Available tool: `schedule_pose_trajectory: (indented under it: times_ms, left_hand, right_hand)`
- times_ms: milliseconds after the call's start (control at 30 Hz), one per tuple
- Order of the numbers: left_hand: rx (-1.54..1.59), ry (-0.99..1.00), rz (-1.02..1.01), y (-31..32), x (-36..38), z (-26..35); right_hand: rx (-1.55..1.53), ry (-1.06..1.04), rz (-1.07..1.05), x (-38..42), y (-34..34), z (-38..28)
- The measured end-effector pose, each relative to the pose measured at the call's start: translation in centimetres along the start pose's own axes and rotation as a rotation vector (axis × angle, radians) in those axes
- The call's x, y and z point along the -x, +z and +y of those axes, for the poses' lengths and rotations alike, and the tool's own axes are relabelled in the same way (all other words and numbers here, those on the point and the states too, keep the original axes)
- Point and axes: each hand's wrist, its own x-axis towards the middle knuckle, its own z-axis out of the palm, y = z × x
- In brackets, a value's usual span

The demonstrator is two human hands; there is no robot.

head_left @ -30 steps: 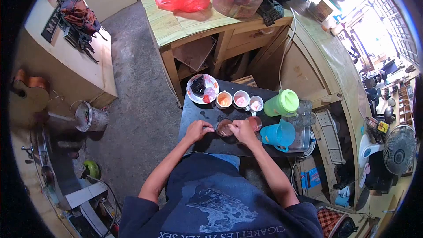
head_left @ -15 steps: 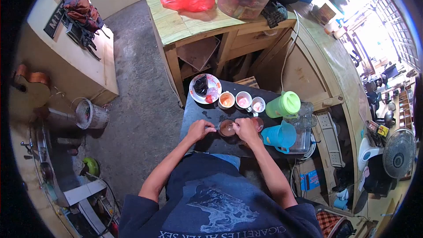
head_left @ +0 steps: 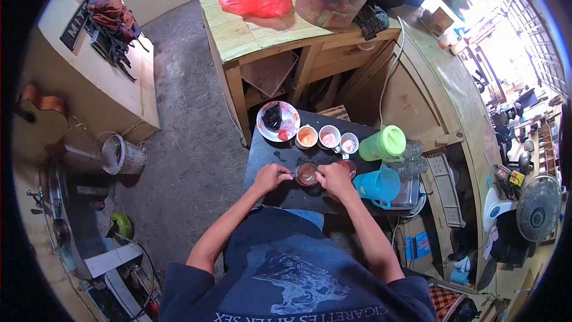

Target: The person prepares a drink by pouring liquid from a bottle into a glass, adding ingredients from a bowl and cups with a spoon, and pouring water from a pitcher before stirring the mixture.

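Observation:
On the dark low table (head_left: pixel 271 158), a glass cup with brown contents (head_left: pixel 307 174) stands between my hands. My left hand (head_left: pixel 272 178) is closed in a pinch at the cup's left side, on what looks like its handle. My right hand (head_left: pixel 335 178) is closed at the cup's right rim, and what its fingers hold is too small to make out. Another cup with reddish-brown contents (head_left: pixel 348 168) is partly hidden behind my right hand. Beyond them stand white cups with orange (head_left: pixel 307 137) and pink contents (head_left: pixel 329 137), and a smaller cup (head_left: pixel 349 142).
A plate (head_left: pixel 262 125) with black and clear plastic bags is at the table's far left. To the right stand a green pitcher (head_left: pixel 381 142), a blue pitcher (head_left: pixel 376 184) and clear glasses (head_left: pixel 411 160). A wooden counter (head_left: pixel 256 33) lies beyond.
Both hands stay around the cup with brown contents. The right hand has shifted very slightly, and the camera view has moved a little.

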Motion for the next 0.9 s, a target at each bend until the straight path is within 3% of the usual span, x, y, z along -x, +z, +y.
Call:
schedule_pose_trajectory:
  times_ms: [100,200,300,400,600,700,900]
  left_hand:
    - [-0.036,-0.018,0.018,0.1,0.1,0.1]
    - [-0.051,0.007,0.028,0.2,0.1,0.0]
    - [-0.070,0.009,0.044,0.4,0.0,-0.1]
    - [-0.053,0.026,0.037,0.2,0.1,0.0]
    - [-0.107,-0.003,0.016,-0.3,0.3,0.8]
    - [-0.088,0.103,0.088,0.5,0.1,-0.5]
    - [-0.115,0.108,0.054,0.6,0.0,-0.9]
  right_hand:
    - [0.043,-0.059,-0.173,0.0,-0.1,-0.3]
    - [-0.141,-0.022,-0.230,0.0,0.1,-1.6]
    - [-0.284,0.071,-0.056,-0.6,1.0,-1.7]
    - [-0.206,0.040,0.087,-0.9,0.6,-1.2]
    - [0.037,0.121,0.051,-0.3,1.0,-0.6]
    - [-0.013,0.226,0.153,-0.5,1.3,-1.5]
    - [-0.198,0.252,0.366,-0.9,3.3,-1.2]
